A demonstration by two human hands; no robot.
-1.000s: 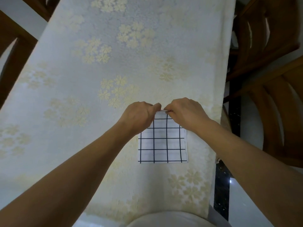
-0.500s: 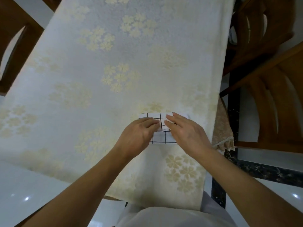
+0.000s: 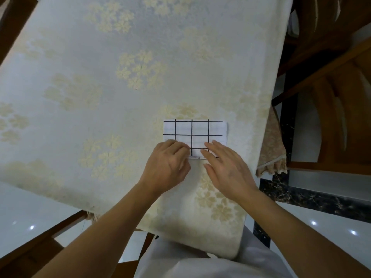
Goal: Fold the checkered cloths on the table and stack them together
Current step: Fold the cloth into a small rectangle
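As the cloth point(image 3: 197, 130) lies folded small on the desk point(image 3: 120, 97) near its right edge, this fold looks approx. done. My right grip point(image 3: 224, 167) presses its near edge, fingers straight; my left grip point(image 3: 167, 167) curls on the near-left corner, can't tell if pinching. No stack in view, so stacking's left, I'd judge.

White cloth, black grid.
The checkered cloth point(image 3: 195, 130) lies on a cream tablecloth point(image 3: 100, 67) patterned with pale yellow flowers.
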